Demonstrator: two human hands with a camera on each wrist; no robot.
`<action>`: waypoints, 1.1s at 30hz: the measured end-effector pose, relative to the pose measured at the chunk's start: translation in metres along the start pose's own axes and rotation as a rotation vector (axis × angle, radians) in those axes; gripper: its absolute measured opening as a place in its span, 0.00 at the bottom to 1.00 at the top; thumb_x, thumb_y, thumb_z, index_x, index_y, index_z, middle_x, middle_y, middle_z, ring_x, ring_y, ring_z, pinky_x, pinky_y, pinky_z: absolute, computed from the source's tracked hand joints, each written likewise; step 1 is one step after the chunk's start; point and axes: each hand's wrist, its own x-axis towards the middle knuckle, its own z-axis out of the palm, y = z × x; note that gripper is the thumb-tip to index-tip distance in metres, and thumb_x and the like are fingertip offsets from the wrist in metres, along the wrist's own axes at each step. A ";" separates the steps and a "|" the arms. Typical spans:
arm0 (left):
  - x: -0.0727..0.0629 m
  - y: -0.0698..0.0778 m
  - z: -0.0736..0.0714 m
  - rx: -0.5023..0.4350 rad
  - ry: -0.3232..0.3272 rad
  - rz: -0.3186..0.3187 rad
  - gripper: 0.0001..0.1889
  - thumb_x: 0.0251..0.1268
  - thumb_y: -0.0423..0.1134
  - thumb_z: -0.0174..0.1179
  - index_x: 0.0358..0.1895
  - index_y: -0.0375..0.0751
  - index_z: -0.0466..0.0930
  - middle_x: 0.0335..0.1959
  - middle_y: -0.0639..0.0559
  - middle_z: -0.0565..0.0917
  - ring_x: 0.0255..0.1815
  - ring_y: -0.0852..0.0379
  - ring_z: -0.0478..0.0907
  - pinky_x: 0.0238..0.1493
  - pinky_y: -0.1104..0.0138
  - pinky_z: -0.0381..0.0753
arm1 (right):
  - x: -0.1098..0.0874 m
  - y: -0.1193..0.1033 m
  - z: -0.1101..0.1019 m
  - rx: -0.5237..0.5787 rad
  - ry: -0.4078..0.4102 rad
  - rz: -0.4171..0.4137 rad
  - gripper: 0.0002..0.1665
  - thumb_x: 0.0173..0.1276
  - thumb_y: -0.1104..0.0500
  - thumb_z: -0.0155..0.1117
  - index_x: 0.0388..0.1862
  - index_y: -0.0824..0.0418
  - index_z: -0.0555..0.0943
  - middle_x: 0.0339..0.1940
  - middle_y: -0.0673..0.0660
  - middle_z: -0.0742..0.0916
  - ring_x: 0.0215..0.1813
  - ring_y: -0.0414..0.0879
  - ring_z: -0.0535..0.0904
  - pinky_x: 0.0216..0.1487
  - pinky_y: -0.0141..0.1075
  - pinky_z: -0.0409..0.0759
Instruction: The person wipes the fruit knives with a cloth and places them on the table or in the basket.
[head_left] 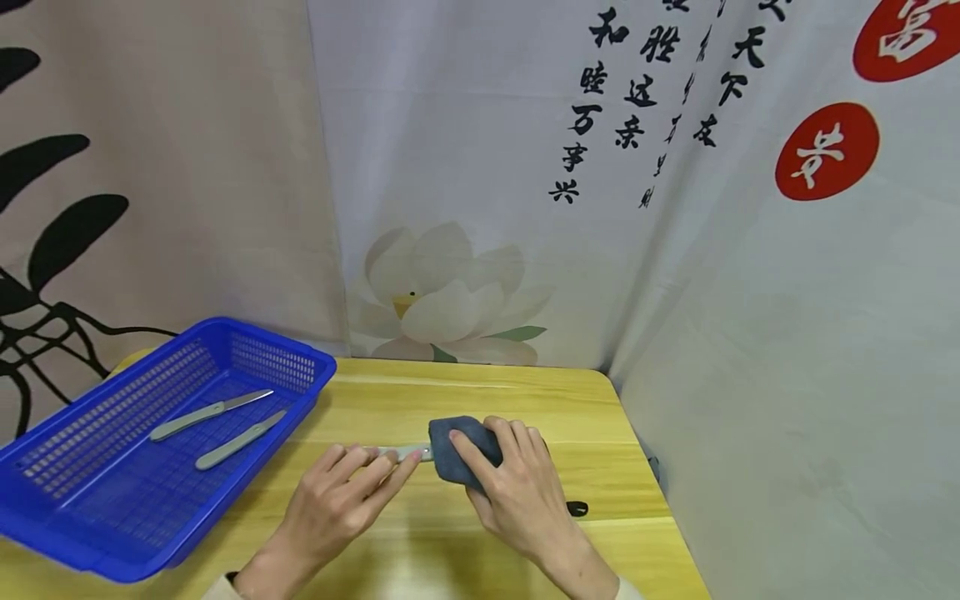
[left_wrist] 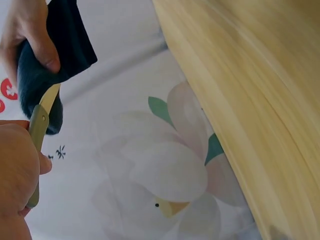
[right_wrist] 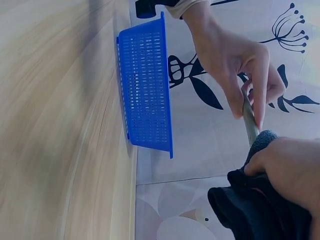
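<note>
A small knife with a pale grey-green handle is held by my left hand, fingers and thumb pinching the handle. My right hand grips a folded dark blue-grey cloth, which wraps around the blade. In the left wrist view a short stretch of the blade shows between handle and cloth; the tip is hidden. From the right wrist view, the cloth hangs in folds under the right hand, and the handle points up to the left hand. Both hands are above the table.
A blue plastic basket stands on the wooden table at the left. Two similar knives, one behind the other, lie in it. A small black thing shows beside the right wrist. Printed curtains hang behind the table.
</note>
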 end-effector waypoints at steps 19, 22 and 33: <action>-0.003 -0.037 -0.053 0.007 -0.024 -0.124 0.20 0.92 0.30 0.50 0.48 0.41 0.96 0.32 0.46 0.86 0.28 0.49 0.73 0.28 0.61 0.68 | -0.009 0.017 0.004 0.017 -0.026 0.049 0.41 0.61 0.53 0.87 0.74 0.42 0.85 0.62 0.62 0.86 0.52 0.54 0.79 0.51 0.45 0.77; -0.010 -0.050 -0.069 0.017 -0.090 -0.211 0.22 0.93 0.30 0.47 0.52 0.42 0.96 0.35 0.46 0.88 0.29 0.48 0.75 0.29 0.58 0.72 | -0.014 0.019 0.006 0.038 -0.039 0.061 0.41 0.60 0.54 0.87 0.74 0.42 0.86 0.61 0.61 0.86 0.52 0.54 0.79 0.51 0.45 0.77; -0.053 -0.108 -0.121 0.032 -0.442 -0.509 0.24 0.69 0.28 0.65 0.65 0.47 0.91 0.45 0.44 0.89 0.34 0.47 0.79 0.19 0.67 0.69 | -0.030 0.026 0.015 0.080 -0.056 0.098 0.41 0.57 0.54 0.88 0.72 0.44 0.87 0.60 0.60 0.86 0.53 0.53 0.79 0.52 0.45 0.78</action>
